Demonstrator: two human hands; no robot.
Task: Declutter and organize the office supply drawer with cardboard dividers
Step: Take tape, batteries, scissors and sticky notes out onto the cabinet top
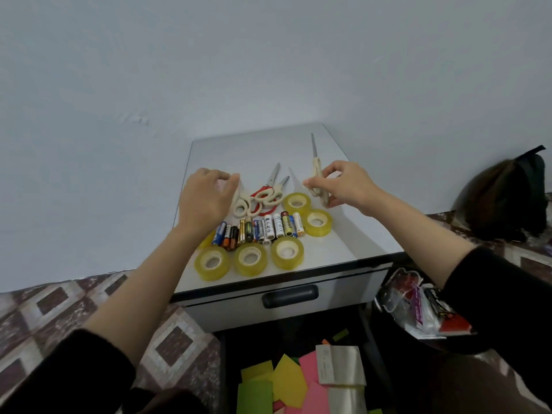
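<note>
Scissors with cream handles point(314, 162) are held over the cabinet top point(367, 234) by the right hand point(343, 183), whose thumb and fingers pinch the handle loops. Their long axis runs away from the person, blades toward the far edge. The scissors pile point(263, 197) lies to the left of that hand, just beyond the row of batteries point(263, 230), with its blades slanting far-right. The left hand point(206, 195) hovers at the left end of the pile, nearer to it than the right. Its fingers are curled, but whether they grip anything cannot be told. Judgement: joining the held pair to the pile calls for a leftward carry and a slight turn to match the slant.
</note>
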